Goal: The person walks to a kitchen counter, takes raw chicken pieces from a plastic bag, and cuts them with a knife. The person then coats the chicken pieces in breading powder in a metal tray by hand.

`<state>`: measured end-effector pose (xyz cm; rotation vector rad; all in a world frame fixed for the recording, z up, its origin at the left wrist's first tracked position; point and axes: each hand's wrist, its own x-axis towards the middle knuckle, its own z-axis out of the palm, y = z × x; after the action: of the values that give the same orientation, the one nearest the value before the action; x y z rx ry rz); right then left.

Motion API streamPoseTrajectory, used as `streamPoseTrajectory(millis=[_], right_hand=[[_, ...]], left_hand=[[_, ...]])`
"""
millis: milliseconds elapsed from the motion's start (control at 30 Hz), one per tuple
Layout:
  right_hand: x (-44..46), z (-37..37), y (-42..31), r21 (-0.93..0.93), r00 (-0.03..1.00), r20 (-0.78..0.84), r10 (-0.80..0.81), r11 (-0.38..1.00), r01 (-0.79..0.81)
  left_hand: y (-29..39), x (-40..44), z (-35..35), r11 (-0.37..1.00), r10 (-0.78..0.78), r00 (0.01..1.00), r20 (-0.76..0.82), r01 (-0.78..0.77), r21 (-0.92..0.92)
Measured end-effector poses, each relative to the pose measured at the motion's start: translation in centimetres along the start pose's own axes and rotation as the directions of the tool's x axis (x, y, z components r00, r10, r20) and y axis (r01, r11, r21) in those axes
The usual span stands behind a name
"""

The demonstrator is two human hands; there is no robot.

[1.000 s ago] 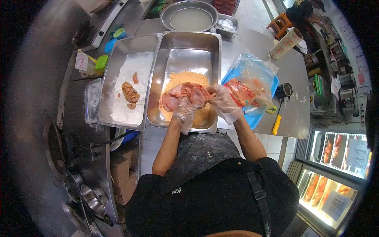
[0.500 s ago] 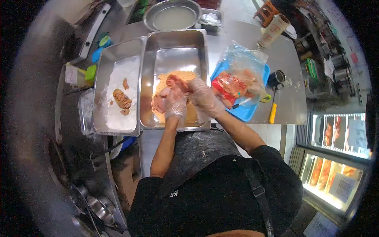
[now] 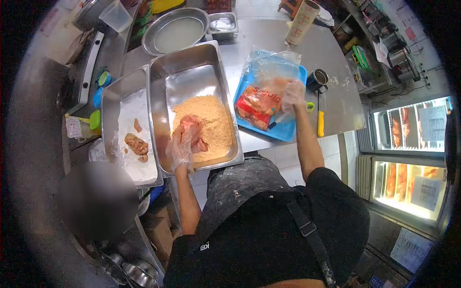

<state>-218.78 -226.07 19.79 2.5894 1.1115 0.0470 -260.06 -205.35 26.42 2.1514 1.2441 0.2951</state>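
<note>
My left hand (image 3: 178, 151), in a clear plastic glove, holds pieces of raw chicken (image 3: 190, 129) low over the orange-tan breading (image 3: 211, 117). This coating lies in a deep steel pan (image 3: 185, 57). My right hand (image 3: 294, 95), gloved too, has its fingers bent on the right side of a clear plastic bag of raw chicken (image 3: 261, 103) with red print; the fingertips blend into the film. The bag rests in a blue tray (image 3: 278, 133). Left of the breading, a second steel pan (image 3: 110, 103) contains white flour (image 3: 129, 113) with several battered pieces (image 3: 137, 144) on it.
Behind the pans stand a wide bowl of cloudy liquid (image 3: 177, 36) and a small steel container (image 3: 223, 24). Right of the tray are a dark metal cup (image 3: 317, 79) and a yellow-handled knife (image 3: 321, 125). Lit display cases (image 3: 408, 185) stand at right. A blurred patch hides the lower left.
My right hand has left the chicken over the breading and moved right to the bag in the blue tray. My left hand keeps the chicken. The view has shifted.
</note>
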Motion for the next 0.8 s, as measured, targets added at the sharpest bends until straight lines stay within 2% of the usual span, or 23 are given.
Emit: streamPoseTrajectory(millis=[33,67,100,133,167,200,233,267,300,333,367,400,433,467,500,533,567,600,633,667,700,767,800], right_hand=[[0.0,1.1,0.3,0.001,1.000,0.003,0.001,1.000,-0.001],[0.6,3.2,0.3,0.361,0.999,-0.004,0.039,0.932,-0.035],[1.3,5.9,0.0,0.672,0.997,0.003,0.076,0.738,-0.058],[2.3,8.4,-0.2,0.893,0.994,0.020,0.107,0.444,-0.066],[3.3,10.1,-0.4,0.994,0.991,0.045,0.128,0.091,-0.057],[4.0,10.7,-0.6,0.960,0.988,0.076,0.136,-0.277,-0.036],[3.9,8.9,-0.7,0.959,0.988,0.071,0.136,-0.280,-0.030],[3.4,5.4,-1.0,0.918,0.985,-0.002,0.170,0.391,-0.065],[3.1,2.5,-1.4,0.459,0.985,-0.083,0.151,0.883,-0.097],[3.0,1.5,-1.7,0.458,0.986,-0.083,0.145,0.884,-0.091],[2.5,1.0,-2.0,0.737,0.978,0.010,0.207,0.660,-0.147],[1.7,0.7,-2.2,0.914,0.964,0.127,0.235,0.349,-0.205],[1.2,0.5,-2.4,0.969,0.944,0.242,0.225,-0.007,-0.247],[1.5,0.1,-2.7,0.896,0.931,0.330,0.158,-0.363,-0.256],[1.7,-0.3,-2.9,0.700,0.907,0.413,0.089,-0.668,-0.253],[2.3,0.1,-2.8,0.694,0.914,0.402,0.060,-0.671,-0.261],[2.7,0.4,-2.8,0.755,0.929,0.365,0.054,-0.602,-0.261],[3.1,0.7,-2.7,0.867,0.952,0.299,0.069,-0.436,-0.240],[3.6,1.0,-2.7,0.965,0.974,0.217,0.073,-0.167,-0.202],[3.6,1.2,-2.8,0.981,0.988,0.135,0.078,0.133,-0.145],[3.6,1.5,-2.8,0.923,0.995,0.065,0.071,0.375,-0.088],[3.0,2.1,-3.3,0.828,1.000,0.013,0.028,0.560,-0.026],[2.7,2.0,-3.4,0.801,1.000,0.000,0.010,0.598,-0.006]], left_hand=[[-1.3,-0.2,0.5,1.000,0.000,1.000,0.003,0.000,0.002],[-3.4,-0.1,1.3,0.998,0.053,0.992,-0.110,-0.055,-0.015],[-4.7,-0.3,1.7,0.993,0.104,0.969,-0.223,-0.112,-0.024],[-4.5,-0.9,1.6,0.993,0.105,0.968,-0.227,-0.113,-0.023],[-4.0,-1.7,1.4,0.991,0.113,0.965,-0.237,-0.093,0.094],[-3.7,-2.1,1.3,0.975,0.123,0.962,-0.245,-0.071,0.210],[-3.5,-2.2,1.2,0.974,0.125,0.960,-0.251,-0.071,0.213],[-3.4,-2.2,1.1,0.975,0.017,0.988,-0.156,0.018,0.221],[-5.2,-2.2,2.0,0.972,-0.043,0.993,-0.110,0.067,0.225],[-6.9,-2.3,2.8,0.965,-0.103,0.993,-0.064,0.115,0.233],[-12.9,-2.3,6.3,0.984,0.055,0.959,-0.277,-0.005,0.176],[-16.4,-2.8,8.3,0.980,0.191,0.857,-0.479,-0.136,0.147],[-14.2,-3.4,7.3,0.981,0.182,0.861,-0.475,-0.127,0.146],[-9.1,-3.4,4.9,0.992,0.124,0.900,-0.417,-0.114,0.049],[-6.4,-3.4,3.5,0.995,0.069,0.932,-0.357,-0.092,-0.047],[-6.9,-3.5,3.8,0.995,0.058,0.927,-0.369,-0.082,-0.049],[-7.5,-3.6,4.4,0.995,0.080,0.910,-0.406,-0.096,-0.020],[-8.1,-3.7,4.8,0.994,0.099,0.892,-0.441,-0.107,0.008],[-7.9,-3.7,4.5,0.996,0.083,0.889,-0.451,-0.092,0.002],[-7.3,-3.5,4.0,0.998,0.062,0.916,-0.397,-0.062,0.013],[-6.7,-3.2,3.6,0.999,0.041,0.939,-0.341,-0.034,0.026],[-6.1,-3.3,3.6,1.000,0.028,0.950,-0.311,-0.028,0.004],[-6.1,-3.2,3.7,0.999,0.031,0.946,-0.324,-0.043,-0.030]])
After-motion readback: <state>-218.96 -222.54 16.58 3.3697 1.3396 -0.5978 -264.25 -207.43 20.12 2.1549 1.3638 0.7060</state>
